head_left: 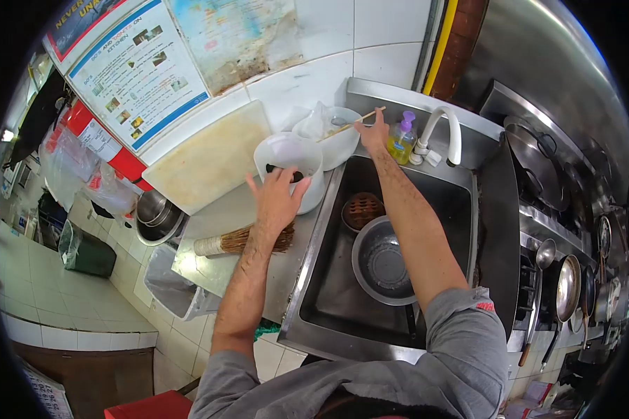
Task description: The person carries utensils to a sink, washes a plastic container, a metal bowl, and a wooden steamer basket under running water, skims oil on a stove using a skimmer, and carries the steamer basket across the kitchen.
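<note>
White tiles (pixel 391 70) back a metal worktop (pixel 286 272), whose right edge meets the rim of a sink (pixel 310 269). Over the worktop's back left corner a pale board (pixel 210 157) leans on the wall, probably stood up so that it takes little room. A bundled-twig brush (pixel 236 241) lies flat nearer the front edge, perhaps because it would not stand alone. The left hand (pixel 279 192) reaches past it to a white tub (pixel 312 190) by the worktop's right edge; its fingers are spread over the tub's mouth, around something dark (pixel 298 177), but I cannot tell whether they grip it or just steady the tub. Touching or just behind the tub, towards the back right corner, sits a white bowl (pixel 342 152) with clear plastic (pixel 318 123) in it. A thin stick (pixel 349 124) slants across the bowl's mouth; the right hand (pixel 375 133) has its fingers closed round the far end, a hold that seems to keep the hand outside the bowl. Below that arm, a metal bowl (pixel 379 262) rests in the sink, beside a brown perforated piece (pixel 363 208). A soap bottle (pixel 400 140) and a tap (pixel 456 136) stand at the sink's back edge, presumably for easy reach.
</note>
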A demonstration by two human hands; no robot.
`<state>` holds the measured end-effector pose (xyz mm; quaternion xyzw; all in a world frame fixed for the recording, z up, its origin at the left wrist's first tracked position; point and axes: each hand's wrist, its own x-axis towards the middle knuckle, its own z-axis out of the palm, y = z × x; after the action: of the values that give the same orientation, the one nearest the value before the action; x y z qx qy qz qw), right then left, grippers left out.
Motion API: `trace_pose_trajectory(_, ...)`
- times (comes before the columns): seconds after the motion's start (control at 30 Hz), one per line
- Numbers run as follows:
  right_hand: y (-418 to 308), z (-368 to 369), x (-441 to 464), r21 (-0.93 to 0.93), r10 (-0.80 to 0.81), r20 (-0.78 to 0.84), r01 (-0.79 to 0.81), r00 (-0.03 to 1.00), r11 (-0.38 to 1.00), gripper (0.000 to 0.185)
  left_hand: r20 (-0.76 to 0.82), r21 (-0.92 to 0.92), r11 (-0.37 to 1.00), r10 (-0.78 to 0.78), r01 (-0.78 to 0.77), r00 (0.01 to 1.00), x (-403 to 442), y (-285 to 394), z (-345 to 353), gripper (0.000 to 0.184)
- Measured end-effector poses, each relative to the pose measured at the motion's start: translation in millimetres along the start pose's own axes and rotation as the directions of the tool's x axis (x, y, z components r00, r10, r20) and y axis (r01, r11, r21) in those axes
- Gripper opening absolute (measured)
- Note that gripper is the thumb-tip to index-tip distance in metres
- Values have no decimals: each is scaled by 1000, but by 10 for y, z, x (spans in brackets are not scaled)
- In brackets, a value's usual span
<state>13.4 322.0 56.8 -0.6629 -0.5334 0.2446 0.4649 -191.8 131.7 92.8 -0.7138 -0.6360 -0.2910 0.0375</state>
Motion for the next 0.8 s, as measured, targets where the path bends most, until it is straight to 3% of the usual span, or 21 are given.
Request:
trace_pose_trajectory(0.03, 102, 94, 112, -3, -5, -1, 5, 1000, 1000, 73, -34, -52, 998, 20, -22, 999, 124, 11, -14, 31)
trace_pose_trajectory(0.07, 207, 169, 234, 164, -66, 40, 59, 997, 985, 66, -144, -19, 991, 131, -136, 981, 274, 34, -34, 29)
trace_pose_trajectory(0.13, 216, 157, 310, 324, -134, 61, 108, 989, 940, 59, -120, -104, 979, 164, -177, 979, 674, 26, 62, 29)
trace_pose_trajectory(0.2, 176, 107, 323, 410, 2, 220, -94, 975, 907, 42, -100, -192, 957, 203, -220, 974, 1060, 66, 205, 30)
trace_pose_trajectory(0.23, 181, 119, 380, 407, 1, 210, -89, 978, 909, 42, -58, -141, 964, 222, -228, 973, 1221, 90, 326, 32)
trace_pose_trajectory(0.3, 201, 170, 469, 311, -188, -20, 185, 982, 932, 31, -14, -97, 965, 244, -244, 970, 1469, 93, 562, 35)
trace_pose_trajectory(0.33, 80, 99, 384, 283, -256, -65, 264, 965, 922, 20, 27, 53, 964, 261, -262, 965, 1577, 67, 682, 37)
trace_pose_trajectory(0.37, -44, 8, 305, 276, -253, -75, 264, 965, 924, 20, 70, 200, 939, 272, -281, 960, 1685, 42, 790, 40)
trace_pose_trajectory(0.4, -129, -67, 257, 167, -357, -83, 366, 931, 916, 17, 69, 191, 939, 279, -287, 958, 1799, 4, 884, 40)
trace_pose_trajectory(0.43, -195, -124, 218, 57, -454, -77, 458, 888, 887, 14, 211, 162, 962, 185, -221, 960, 1903, -51, 954, 35)
trace_pose_trajectory(0.47, -264, -173, 173, 59, -486, -119, 495, 866, 867, 11, 353, 147, 978, 91, -151, 931, 1987, -107, 1023, 31)
trace_pose_trajectory(0.6, -302, -266, 174, -43, -529, -194, 532, 826, 846, 11, 341, 115, 992, 15, -58, 940, 2246, -273, 1100, 21)
trace_pose_trajectory(0.67, -305, -298, 137, 20, -452, -296, 479, 841, 878, 11, -90, 23, 1000, -10, 12, 996, 2372, -403, 1063, 23)
trace_pose_trajectory(0.73, -253, -272, 154, 31, -433, -297, 462, 851, 887, 11, -212, -49, 999, -21, 11, 977, 2454, -259, 638, 27)
trace_pose_trajectory(0.8, -201, -182, 171, 43, -418, -298, 450, 858, 892, 12, -229, -70, 996, 34, -51, 973, 2556, -105, 246, 27)
